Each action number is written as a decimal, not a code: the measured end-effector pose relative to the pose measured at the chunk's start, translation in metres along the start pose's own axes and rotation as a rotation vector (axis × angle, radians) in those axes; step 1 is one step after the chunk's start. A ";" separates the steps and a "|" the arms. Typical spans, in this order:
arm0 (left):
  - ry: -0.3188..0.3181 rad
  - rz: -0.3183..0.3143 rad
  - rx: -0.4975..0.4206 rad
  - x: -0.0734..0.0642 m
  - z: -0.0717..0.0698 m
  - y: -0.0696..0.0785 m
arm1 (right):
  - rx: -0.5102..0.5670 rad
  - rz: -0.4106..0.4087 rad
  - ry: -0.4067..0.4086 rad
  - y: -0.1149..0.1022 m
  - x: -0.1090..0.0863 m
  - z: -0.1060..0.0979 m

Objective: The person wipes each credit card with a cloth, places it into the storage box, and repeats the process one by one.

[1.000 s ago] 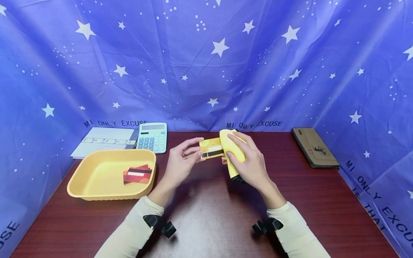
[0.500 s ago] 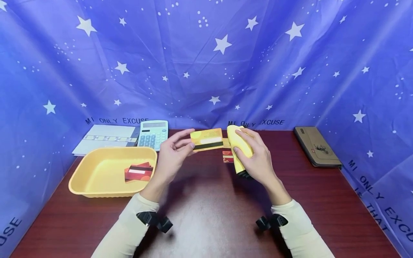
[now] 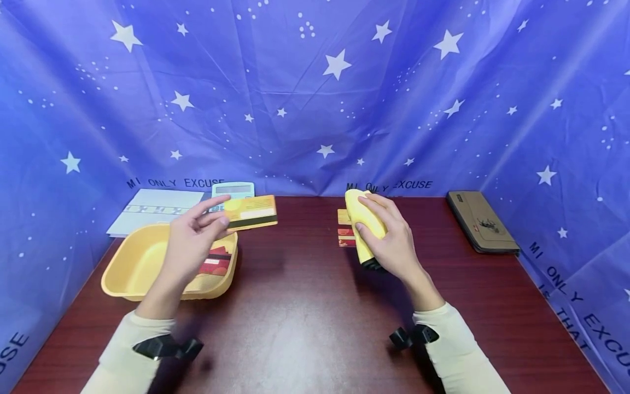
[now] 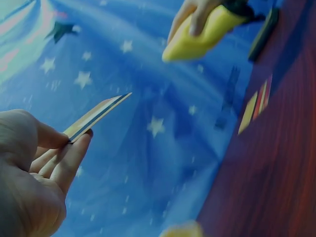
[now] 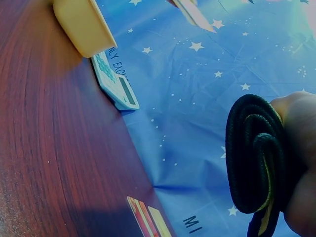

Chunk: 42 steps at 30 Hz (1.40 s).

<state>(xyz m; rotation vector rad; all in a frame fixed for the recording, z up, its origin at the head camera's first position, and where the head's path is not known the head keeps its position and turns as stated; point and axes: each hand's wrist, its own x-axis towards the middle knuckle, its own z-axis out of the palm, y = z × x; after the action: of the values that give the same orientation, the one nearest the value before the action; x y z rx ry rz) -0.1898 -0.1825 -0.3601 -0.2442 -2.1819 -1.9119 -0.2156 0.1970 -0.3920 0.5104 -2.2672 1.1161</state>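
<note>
My left hand (image 3: 189, 241) pinches one end of a yellow bank card (image 3: 253, 212) between thumb and fingers. The card, striped with a dark magnetic band, is raised above the table near the basin's back right corner. In my right hand (image 3: 394, 235) is a rolled yellow cloth (image 3: 363, 221); its black layered end (image 5: 254, 153) shows in the right wrist view. Under the roll's left side, a yellow card (image 3: 343, 216) and a red card (image 3: 346, 238) lie on the table, partly hidden. Red cards (image 3: 215, 265) lie in the yellow plastic basin (image 3: 115, 273), partly behind my left wrist.
A light blue calculator (image 3: 236, 190) at the back left is partly covered by the held card. Beside it lies a flat white box-like item (image 3: 152, 210). A brown zipped wallet (image 3: 482, 221) is at the back right. A starry blue curtain (image 3: 295, 98) surrounds the table.
My left hand has drawn the yellow card leftward, away from the cloth, to over the basin side. My right hand has shifted slightly right with the cloth, exposing more of the cards beneath.
</note>
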 end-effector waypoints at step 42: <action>-0.191 -0.313 0.122 -0.008 -0.125 -0.080 | -0.007 0.034 -0.004 0.005 0.000 -0.002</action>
<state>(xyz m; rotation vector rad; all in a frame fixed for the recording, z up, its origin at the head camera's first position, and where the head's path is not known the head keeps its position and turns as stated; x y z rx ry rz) -0.1959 -0.3169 -0.4238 -0.0684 -2.5850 -1.9700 -0.2181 0.2010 -0.3939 0.4731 -2.2903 1.1243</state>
